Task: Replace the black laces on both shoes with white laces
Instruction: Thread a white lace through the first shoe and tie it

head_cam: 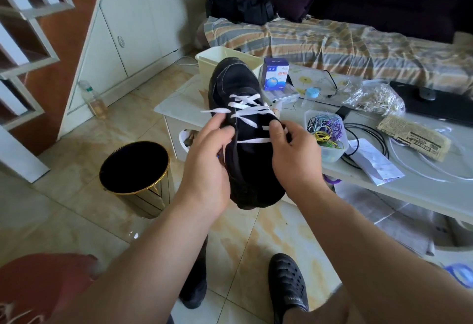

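Observation:
A black shoe [252, 160] is held up in mid-air at the middle of the view, toe pointing away from me. A white lace [245, 110] crosses several times over its tongue. My left hand [207, 160] grips the shoe's left side, and its thumb and forefinger pinch the lace's loose left end. My right hand [294, 152] holds the right side, its fingers curled on the lace at an eyelet. A second black shoe [194, 290] stands on the floor below, partly hidden by my left forearm.
A low white table [422, 188] on the right carries a tub of coloured bands [326, 131], cables, a blue box [276, 74] and papers. A black bin [135, 167] stands on the tiled floor at left. A striped bed lies behind.

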`<state>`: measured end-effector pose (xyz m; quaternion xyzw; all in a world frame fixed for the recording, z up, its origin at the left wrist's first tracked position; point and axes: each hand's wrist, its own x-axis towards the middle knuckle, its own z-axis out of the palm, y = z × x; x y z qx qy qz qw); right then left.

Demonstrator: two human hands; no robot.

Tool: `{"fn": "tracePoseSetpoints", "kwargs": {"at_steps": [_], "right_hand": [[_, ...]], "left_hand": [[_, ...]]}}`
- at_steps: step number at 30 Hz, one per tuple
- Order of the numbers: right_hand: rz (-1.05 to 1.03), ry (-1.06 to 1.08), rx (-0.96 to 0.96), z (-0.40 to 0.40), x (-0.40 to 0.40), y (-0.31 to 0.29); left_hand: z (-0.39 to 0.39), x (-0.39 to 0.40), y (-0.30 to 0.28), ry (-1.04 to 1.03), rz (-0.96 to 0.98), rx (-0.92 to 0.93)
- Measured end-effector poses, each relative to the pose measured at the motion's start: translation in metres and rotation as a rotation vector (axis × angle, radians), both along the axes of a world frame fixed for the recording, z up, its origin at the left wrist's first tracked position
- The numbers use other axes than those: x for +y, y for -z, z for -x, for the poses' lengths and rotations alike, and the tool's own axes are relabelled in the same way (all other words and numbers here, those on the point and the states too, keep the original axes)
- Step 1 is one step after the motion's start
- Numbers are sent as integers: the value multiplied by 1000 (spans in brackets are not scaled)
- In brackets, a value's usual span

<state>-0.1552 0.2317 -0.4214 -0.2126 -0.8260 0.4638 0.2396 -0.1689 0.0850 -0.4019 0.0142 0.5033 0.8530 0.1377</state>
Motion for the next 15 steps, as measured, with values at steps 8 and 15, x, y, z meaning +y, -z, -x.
{"fn": "tracePoseSetpoints", "kwargs": {"at_steps": [8, 15], "right_hand": [[-131, -78, -24, -2, -5, 3], [-168, 8, -148, 10, 26, 9]], "left_hand": [[11, -9, 16, -307, 296, -42], [44, -48, -5, -421, -176, -279]]}}
